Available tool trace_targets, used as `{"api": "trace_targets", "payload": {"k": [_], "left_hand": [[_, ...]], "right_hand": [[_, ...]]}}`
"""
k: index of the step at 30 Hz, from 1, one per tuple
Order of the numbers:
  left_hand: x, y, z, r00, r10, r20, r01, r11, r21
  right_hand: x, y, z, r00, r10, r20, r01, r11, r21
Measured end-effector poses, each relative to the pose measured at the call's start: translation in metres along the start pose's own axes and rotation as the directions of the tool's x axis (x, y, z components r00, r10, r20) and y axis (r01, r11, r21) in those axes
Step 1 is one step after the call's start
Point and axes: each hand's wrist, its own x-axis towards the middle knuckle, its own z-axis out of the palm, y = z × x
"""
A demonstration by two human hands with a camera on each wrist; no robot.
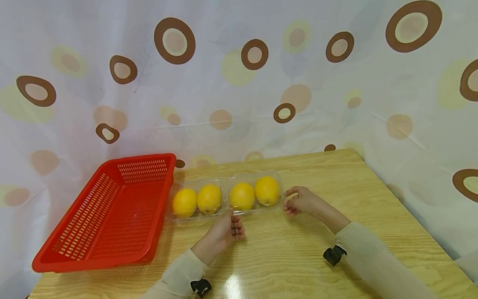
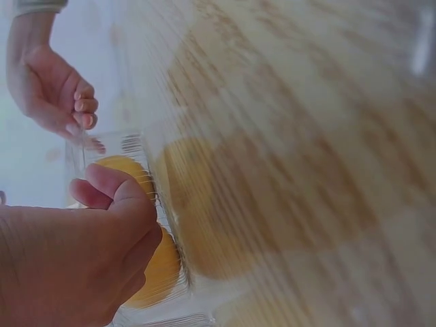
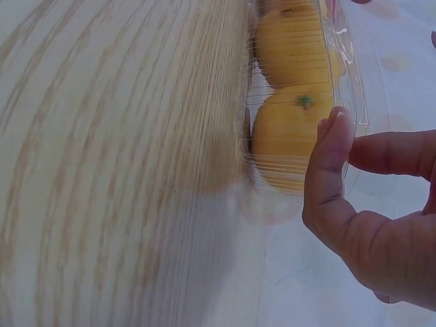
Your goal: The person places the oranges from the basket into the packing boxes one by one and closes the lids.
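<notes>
Two clear plastic boxes stand side by side on the table, each with two oranges inside. In the head view my left hand (image 1: 220, 231) is at the front left corner of the right-hand box (image 1: 261, 208), its thumb and forefinger pinching the edge. My right hand (image 1: 303, 202) pinches that box's right end; the right wrist view shows thumb and forefinger on the clear rim (image 3: 349, 75), beside an orange (image 3: 289, 122) with a green stem end. The left-hand box (image 1: 178, 218) is close against the right one, and neither hand holds it.
A red plastic basket (image 1: 157, 207) with slotted sides stands at the left, next to the left-hand box. The wooden table (image 1: 284, 257) ends at the back against a patterned cloth (image 1: 224, 91). Both wrists wear black straps.
</notes>
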Motion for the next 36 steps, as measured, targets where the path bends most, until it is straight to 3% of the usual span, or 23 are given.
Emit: {"api": "trace_targets", "payload": {"k": [10,16,21,27,31,36], "left_hand": [[-0.003,-0.001,0.0,1.0,0.002,0.012,-0.003,1.0,0.008],[-0.01,-0.002,-0.005,0.999,-0.046,0.027,0.045,0.998,0.04],[-0.026,0.007,-0.014,0.996,-0.057,0.073,0.049,0.993,0.109],[-0.048,0.038,-0.02,0.988,-0.011,0.156,-0.031,0.964,0.262],[-0.053,0.068,-0.022,0.984,0.125,0.128,-0.165,0.908,0.384],[-0.04,0.106,-0.029,0.939,0.335,0.073,-0.308,0.731,0.608]], "right_hand": [[-0.001,-0.001,0.002,1.0,-0.031,0.002,0.031,0.999,-0.027],[-0.002,0.002,0.005,0.998,-0.061,0.032,0.065,0.986,-0.151],[-0.016,-0.008,0.003,0.996,-0.069,0.054,0.083,0.945,-0.317],[-0.029,-0.027,-0.005,0.986,-0.156,0.049,0.161,0.867,-0.472],[-0.027,-0.043,-0.01,0.97,-0.244,0.001,0.208,0.822,-0.53],[-0.016,-0.065,-0.012,0.931,-0.35,-0.108,0.225,0.779,-0.586]]}}
